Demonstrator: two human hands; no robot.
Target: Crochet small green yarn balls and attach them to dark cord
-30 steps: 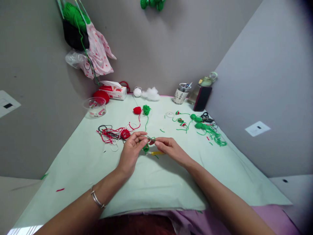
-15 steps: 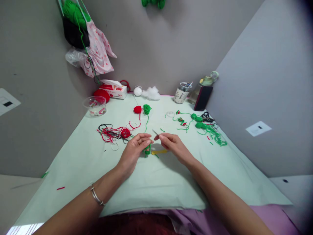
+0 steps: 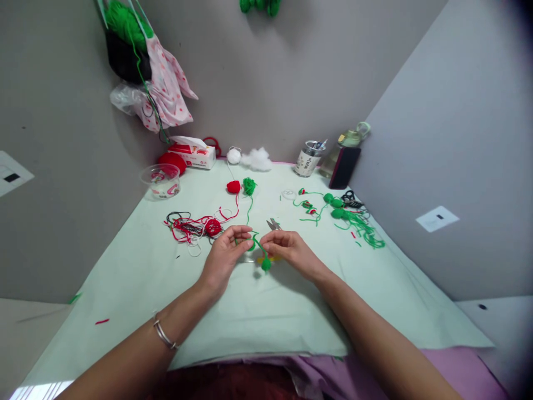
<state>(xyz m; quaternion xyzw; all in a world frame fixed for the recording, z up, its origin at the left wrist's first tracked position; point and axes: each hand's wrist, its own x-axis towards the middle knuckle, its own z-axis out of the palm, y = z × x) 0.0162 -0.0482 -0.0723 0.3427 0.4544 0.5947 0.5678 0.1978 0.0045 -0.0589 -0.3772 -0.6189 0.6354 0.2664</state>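
Note:
Fingertips closed, my left hand [image 3: 227,253] pinches green yarn [image 3: 255,240] with a small green crocheted piece tucked under its thumb. My right hand [image 3: 293,251], just to the right, pinches the yarn too. A small green ball-like piece [image 3: 266,264] dangles on a strand between the hands. Beyond the right fingers the open blades of small scissors [image 3: 272,224] show; their handles are hidden, so I cannot tell whether they lie on the table or stay in the hand. A yellow-handled crochet hook [image 3: 273,259] lies beneath, partly covered.
Tangled red, white and black yarn [image 3: 189,229] lies left, with a red ball [image 3: 234,187] and green ball [image 3: 249,186] behind. A plastic tub [image 3: 161,183], tissue box [image 3: 195,154], pen tin [image 3: 308,160] and phone [image 3: 345,168] stand along the back. Green crocheted pieces [image 3: 338,213] lie right.
My right hand lifted the scissors away from the yarn, then came back to pinch the yarn. The blades now point out beyond it. The small green piece now hangs between my hands.

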